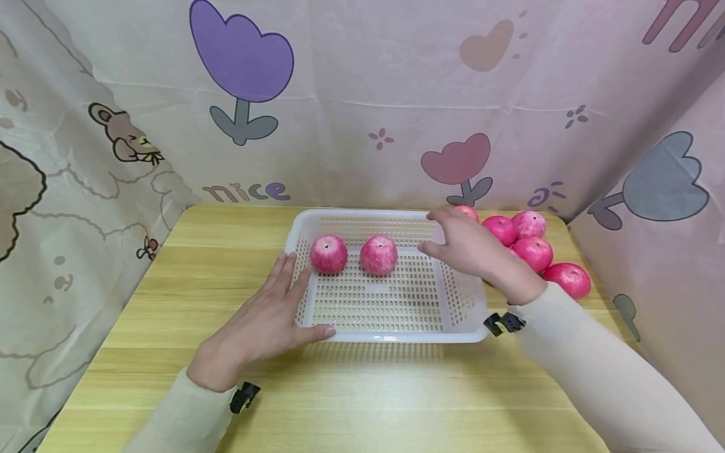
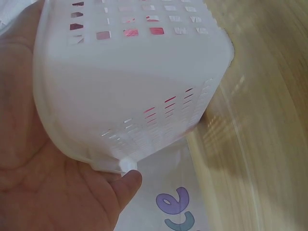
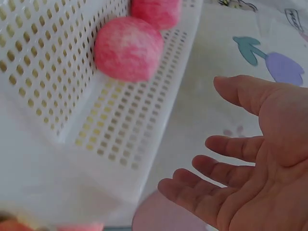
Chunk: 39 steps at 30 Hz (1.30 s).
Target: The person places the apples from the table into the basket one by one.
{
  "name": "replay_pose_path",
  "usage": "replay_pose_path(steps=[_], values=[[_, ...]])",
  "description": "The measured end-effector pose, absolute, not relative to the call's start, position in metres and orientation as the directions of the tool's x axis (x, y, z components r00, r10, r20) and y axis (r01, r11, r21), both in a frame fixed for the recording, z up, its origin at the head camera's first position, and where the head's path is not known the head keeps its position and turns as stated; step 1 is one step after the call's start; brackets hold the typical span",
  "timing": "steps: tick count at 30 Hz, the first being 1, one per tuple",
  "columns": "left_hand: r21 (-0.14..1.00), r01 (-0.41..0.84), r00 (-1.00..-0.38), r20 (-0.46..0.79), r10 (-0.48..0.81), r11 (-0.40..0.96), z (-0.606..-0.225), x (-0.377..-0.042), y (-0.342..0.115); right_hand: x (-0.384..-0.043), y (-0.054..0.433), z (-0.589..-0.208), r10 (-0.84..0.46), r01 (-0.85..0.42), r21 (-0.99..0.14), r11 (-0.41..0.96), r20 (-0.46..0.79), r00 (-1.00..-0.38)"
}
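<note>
A white perforated plastic basket [image 1: 391, 338] holds two pink-red apples, a left apple [image 1: 329, 255] and a right apple [image 1: 379, 256], side by side towards its back left. My left hand [image 1: 266, 321] rests on the basket's left rim with its fingers stretched out, and its thumb lies along the front rim. In the left wrist view the palm lies against the basket's edge [image 2: 57, 139]. Over the basket's right side hovers my right hand [image 1: 467, 245], fingers spread and nothing in it. The right wrist view shows that hand's palm [image 3: 245, 159] apart from the basket.
Several more apples [image 1: 533, 253] lie grouped on the wooden table [image 1: 170, 296] right of the basket, some partly hidden by my right hand. A printed cloth [image 1: 351, 75] hangs behind the table and along both sides.
</note>
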<state>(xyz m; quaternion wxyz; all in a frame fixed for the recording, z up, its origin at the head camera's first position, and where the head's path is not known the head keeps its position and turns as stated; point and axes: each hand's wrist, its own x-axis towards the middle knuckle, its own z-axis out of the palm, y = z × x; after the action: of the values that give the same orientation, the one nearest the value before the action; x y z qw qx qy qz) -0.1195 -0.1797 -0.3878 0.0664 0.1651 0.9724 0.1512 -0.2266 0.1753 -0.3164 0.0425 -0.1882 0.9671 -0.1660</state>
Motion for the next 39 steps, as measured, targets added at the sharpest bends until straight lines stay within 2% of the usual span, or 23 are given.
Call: replay_pose_path(steps=[12,19,24,31,39], values=[[0.321,0.296,-0.937,-0.087,0.339,0.9,-0.386,-0.119,-0.18,-0.202,0.222,-0.316,-0.187,-0.191,-0.401,0.896,0.049,-0.981],[0.324,0.3,-0.936,-0.082,0.343,0.897,-0.386,-0.119,-0.18,-0.193,0.257,-0.332,-0.077,-0.118,-0.439,0.891,0.109,-0.991],[0.323,0.301,-0.936,-0.083,0.343,0.898,-0.386,-0.12,-0.179,-0.191,0.292,-0.35,0.027,-0.019,-0.426,0.905,0.101,-0.995],[0.314,0.307,-0.935,-0.079,0.347,0.898,-0.385,-0.12,-0.179,-0.19,0.343,-0.372,0.193,0.178,-0.355,0.918,0.008,-0.981],[0.29,0.316,-0.934,-0.074,0.35,0.903,-0.384,-0.121,-0.179,-0.195,0.373,-0.393,0.249,0.27,-0.291,0.918,-0.107,-0.963]])
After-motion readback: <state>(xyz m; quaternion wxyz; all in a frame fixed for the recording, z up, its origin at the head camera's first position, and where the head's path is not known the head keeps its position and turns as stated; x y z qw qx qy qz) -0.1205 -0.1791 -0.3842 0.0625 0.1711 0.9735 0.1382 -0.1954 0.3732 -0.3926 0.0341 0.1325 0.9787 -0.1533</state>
